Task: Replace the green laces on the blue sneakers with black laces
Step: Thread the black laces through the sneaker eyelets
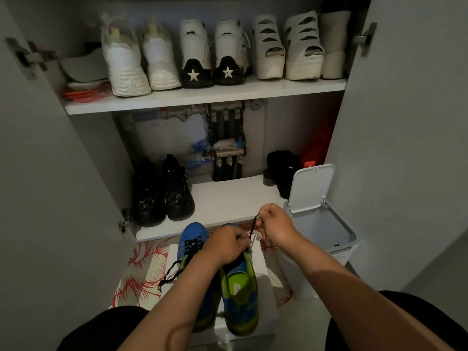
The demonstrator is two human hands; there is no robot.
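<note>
I've got both shoes on the white box [173, 254], toes away from me, eyelets up. My left hand [225, 245] grips the right sneaker [240, 282] at its throat to steady it. My right hand [274, 225], a closed fist above the box's far edge, pinches the black lace [253, 226], which runs taut down to that throat (the left sneaker [192, 239] already wears black).

White bin [339, 257] (lid up), black boots [162, 191] on lower shelf [228, 196], patterned mat [141, 269]
</note>
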